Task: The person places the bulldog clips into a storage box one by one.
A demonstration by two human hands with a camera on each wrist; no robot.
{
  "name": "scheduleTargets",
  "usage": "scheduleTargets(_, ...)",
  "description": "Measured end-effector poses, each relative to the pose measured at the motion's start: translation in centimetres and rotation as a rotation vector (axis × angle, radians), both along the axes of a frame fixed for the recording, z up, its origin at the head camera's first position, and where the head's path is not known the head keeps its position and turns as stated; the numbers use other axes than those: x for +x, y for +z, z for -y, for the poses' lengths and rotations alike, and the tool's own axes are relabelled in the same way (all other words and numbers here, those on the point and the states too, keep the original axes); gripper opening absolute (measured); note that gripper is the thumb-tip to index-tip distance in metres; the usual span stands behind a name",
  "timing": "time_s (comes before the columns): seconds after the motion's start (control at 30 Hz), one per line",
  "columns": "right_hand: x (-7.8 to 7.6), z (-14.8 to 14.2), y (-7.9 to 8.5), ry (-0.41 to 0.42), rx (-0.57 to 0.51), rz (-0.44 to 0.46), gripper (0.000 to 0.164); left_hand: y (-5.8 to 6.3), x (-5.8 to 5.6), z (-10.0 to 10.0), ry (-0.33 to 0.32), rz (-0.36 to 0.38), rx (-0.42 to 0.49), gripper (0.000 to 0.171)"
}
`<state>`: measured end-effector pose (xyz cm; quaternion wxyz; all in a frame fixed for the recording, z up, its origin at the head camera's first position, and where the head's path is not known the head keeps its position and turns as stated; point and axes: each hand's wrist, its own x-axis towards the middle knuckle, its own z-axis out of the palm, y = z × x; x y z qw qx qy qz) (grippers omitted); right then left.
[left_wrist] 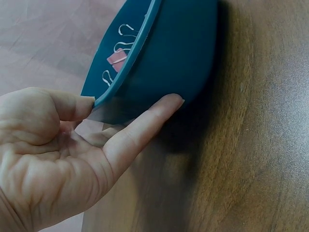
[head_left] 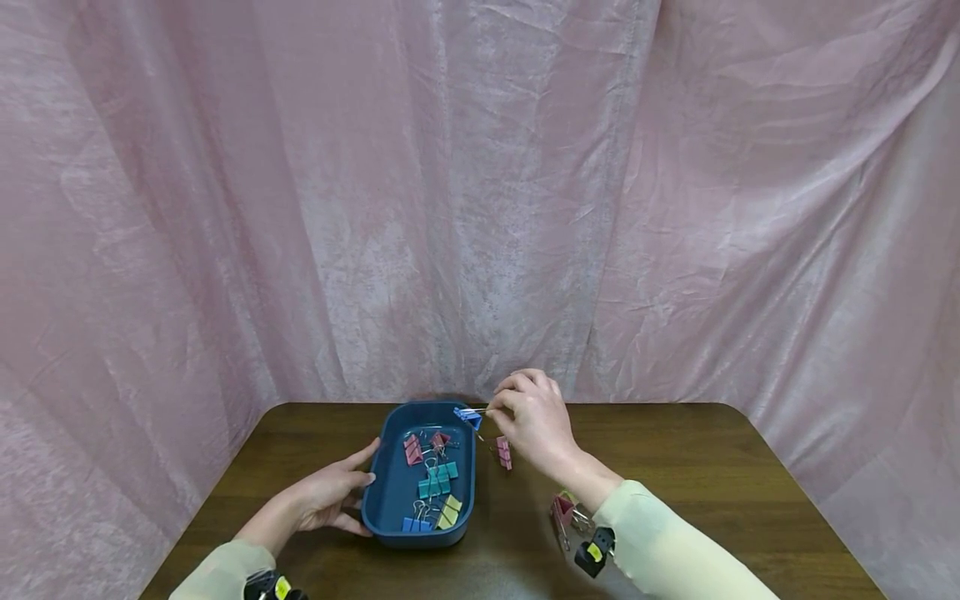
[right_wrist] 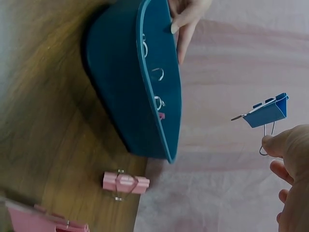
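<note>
My right hand (head_left: 536, 417) pinches a blue binder clip (head_left: 468, 417) by one wire handle, over the far right corner of a dark blue plastic box (head_left: 420, 540). That clip (right_wrist: 266, 114) hangs tilted in the right wrist view. At the box's left side, my left hand (head_left: 333, 496) grips it, thumb on the rim and fingers along the outer wall. Inside lie several binder clips: pink (head_left: 413, 450), teal (head_left: 435, 487), yellow (head_left: 449, 512) and blue (head_left: 416, 525).
A pink binder clip (head_left: 503, 452) lies on the wooden table (head_left: 660, 467) just right of the box. Nearer the right forearm are more clips, including a dark pink one (head_left: 562, 508). A pink curtain (head_left: 480, 208) hangs behind the table's far edge.
</note>
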<state>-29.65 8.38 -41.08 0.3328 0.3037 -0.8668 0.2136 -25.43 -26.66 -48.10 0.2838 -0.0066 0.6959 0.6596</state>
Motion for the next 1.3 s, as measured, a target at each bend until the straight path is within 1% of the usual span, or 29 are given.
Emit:
scheduleTargets(0.2, -0.1, 1.5, -0.1, 0.005, 0.009, 0.015, 0.007, -0.1, -0.1, 0.0, -0.006, -0.006, 0.005, 0.069)
scheduleTargets(0.4, -0.2, 2.7, -0.1, -0.012, 0.037, 0.038, 0.005, -0.1, -0.1, 0.0, -0.01, -0.012, 0.004, 0.069)
scheduleTargets(0.6, -0.2, 3.9, -0.3, 0.01, 0.046, 0.044, 0.006, -0.2, -0.1, 0.1, -0.018, -0.018, 0.013, 0.071)
scheduleTargets(0.73, -0.2, 4.7, -0.7, 0.009, 0.059, 0.055, 0.005, -0.1, -0.1, 0.1, -0.016, -0.017, 0.01, 0.072)
scheduleTargets(0.97, -0.3, 6.2, -1.4, -0.001, 0.102, 0.079, 0.005, 0.2, -0.1, 0.0, 0.004, 0.0, -0.021, 0.072)
scheduleTargets(1.2, -0.1, 7.4, -2.2, -0.021, 0.154, 0.077, 0.005, 0.2, -0.2, 0.1, 0.008, 0.015, -0.018, 0.071)
scheduleTargets(1.3, 0.0, 7.8, -2.5, -0.02, 0.173, 0.091, 0.005, 0.2, -0.1, 0.0, 0.014, 0.018, -0.019, 0.07)
